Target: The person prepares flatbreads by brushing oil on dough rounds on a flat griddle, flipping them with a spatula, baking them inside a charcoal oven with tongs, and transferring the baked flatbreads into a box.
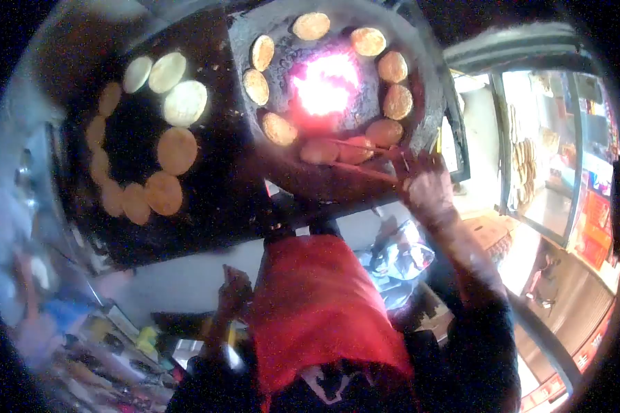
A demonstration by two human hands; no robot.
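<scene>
My right hand (424, 184) is closed around a pair of tongs (365, 171) at the near right edge of a round cooking pit. The tongs' arms reach left over the browned flatbreads (356, 149) at its near side; I cannot tell whether they pinch one. Several small round flatbreads (397, 102) stand in a ring around a bright pinkish fire (326, 84). Low beside the red apron (320, 296), my left hand (235, 290) is in shadow, its fingers loosely apart and holding nothing visible.
A dark flat griddle (220, 179) adjoins the pit on the left, carrying a ring of flatbreads, some pale (185, 102) and others browner (177, 151). A plastic bag (399, 258) lies below the griddle's edge. At right stand a glass case (541, 148) and a wooden counter (565, 296).
</scene>
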